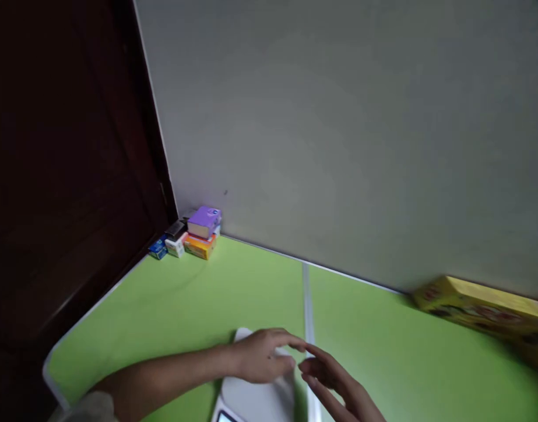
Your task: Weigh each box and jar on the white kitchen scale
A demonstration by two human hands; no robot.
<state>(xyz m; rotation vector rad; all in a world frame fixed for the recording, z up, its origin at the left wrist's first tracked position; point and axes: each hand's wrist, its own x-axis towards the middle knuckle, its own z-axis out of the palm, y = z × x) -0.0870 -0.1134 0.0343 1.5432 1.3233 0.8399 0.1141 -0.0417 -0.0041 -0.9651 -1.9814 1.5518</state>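
Note:
My left hand (262, 355) reaches in from the left over a flat white device (256, 400) that has rounded corners. Part of a small lit screen shows on the device at the bottom edge of the view. The thumb and forefinger of this hand are spread, with nothing between them. From the lower right comes my right hand (343, 390), fingers bent but apart, also holding nothing. The fingertips of both hands meet or nearly meet beside the device's right side. My left hand hides part of the device, and whether it touches the surface I cannot tell.
A green table (176, 310) with a pale seam (308, 305) runs up to a grey wall (322, 129). Several small boxes, a purple one (204, 221) on top, are piled in the far left corner. A long yellow box (484, 308) lies along the wall at right.

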